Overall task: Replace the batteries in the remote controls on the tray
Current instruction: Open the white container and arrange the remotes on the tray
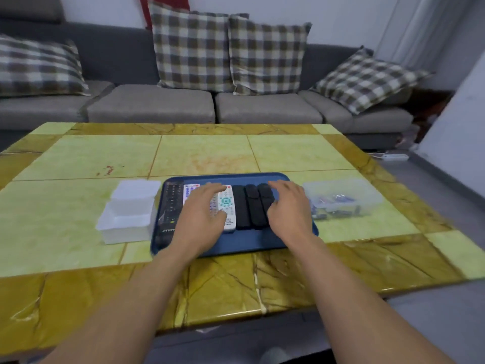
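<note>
A blue tray [236, 243] lies on the tiled table with several remote controls side by side. At its left edge is a long black remote [172, 203]; beside it are white remotes [227, 206] and, further right, three black remotes [253, 208]. My left hand [202, 214] hovers over the white remotes with fingers spread and relaxed, holding nothing. Over the rightmost black remote, my right hand [288, 208] also has loose fingers and holds nothing. Whether either hand touches a remote is unclear.
A white lidded box [128, 214] stands left of the tray. A clear plastic box [341, 198] holding batteries sits to the right. The green and amber tiled table [204, 153] stretches beyond, with a grey sofa and plaid cushions behind it.
</note>
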### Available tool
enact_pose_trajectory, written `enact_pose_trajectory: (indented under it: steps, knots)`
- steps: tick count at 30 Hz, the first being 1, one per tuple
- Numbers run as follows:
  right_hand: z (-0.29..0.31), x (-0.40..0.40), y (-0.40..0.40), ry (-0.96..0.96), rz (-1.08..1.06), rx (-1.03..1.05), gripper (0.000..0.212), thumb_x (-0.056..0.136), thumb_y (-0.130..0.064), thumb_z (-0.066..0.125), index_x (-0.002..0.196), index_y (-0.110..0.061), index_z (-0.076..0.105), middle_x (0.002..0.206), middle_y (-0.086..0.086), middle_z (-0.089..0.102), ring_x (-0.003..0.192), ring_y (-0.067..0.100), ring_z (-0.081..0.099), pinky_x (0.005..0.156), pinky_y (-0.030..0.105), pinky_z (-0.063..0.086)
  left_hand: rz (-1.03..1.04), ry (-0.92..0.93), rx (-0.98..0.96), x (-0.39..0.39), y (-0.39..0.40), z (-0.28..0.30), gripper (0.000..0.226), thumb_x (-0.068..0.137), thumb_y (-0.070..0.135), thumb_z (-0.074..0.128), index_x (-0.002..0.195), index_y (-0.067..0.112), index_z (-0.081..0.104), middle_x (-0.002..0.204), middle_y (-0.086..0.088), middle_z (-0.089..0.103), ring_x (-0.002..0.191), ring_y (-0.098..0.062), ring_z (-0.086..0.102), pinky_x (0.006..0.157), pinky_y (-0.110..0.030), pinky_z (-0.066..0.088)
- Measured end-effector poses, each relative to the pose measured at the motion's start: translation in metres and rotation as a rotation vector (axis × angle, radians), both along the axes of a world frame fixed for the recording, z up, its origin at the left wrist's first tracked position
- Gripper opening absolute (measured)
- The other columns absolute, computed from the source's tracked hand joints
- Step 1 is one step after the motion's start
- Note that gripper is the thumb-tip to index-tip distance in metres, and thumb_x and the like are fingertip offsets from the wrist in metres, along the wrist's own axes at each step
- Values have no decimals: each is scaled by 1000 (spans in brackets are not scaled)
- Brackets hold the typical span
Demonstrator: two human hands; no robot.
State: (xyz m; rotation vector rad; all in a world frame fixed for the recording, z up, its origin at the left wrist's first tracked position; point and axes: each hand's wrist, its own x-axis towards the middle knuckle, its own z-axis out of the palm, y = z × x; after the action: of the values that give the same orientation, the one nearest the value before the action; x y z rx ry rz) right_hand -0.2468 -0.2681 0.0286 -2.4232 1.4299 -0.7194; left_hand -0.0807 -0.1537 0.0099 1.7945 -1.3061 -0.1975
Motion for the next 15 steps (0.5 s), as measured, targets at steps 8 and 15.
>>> enact_pose_trajectory:
  steps: [8,15]
  knots:
    - [-7,-88,-56,458,-125,9,65,92,-18,56,152,-23,30,158,2,32,146,27,27,118,40,26,-227,-137,202,-73,-67,5,80,89,27,71,157,24,28,161,2,31,152,-20,21,122,-40,26]
    - [-1,-103,-70,628,-48,-268,43,93,-9,51,132,-25,49,113,-1,62,102,22,64,65,31,44,-344,-333,522,-132,-143,1,106,94,31,62,157,10,-19,169,-9,2,155,-27,-7,126,-43,5]
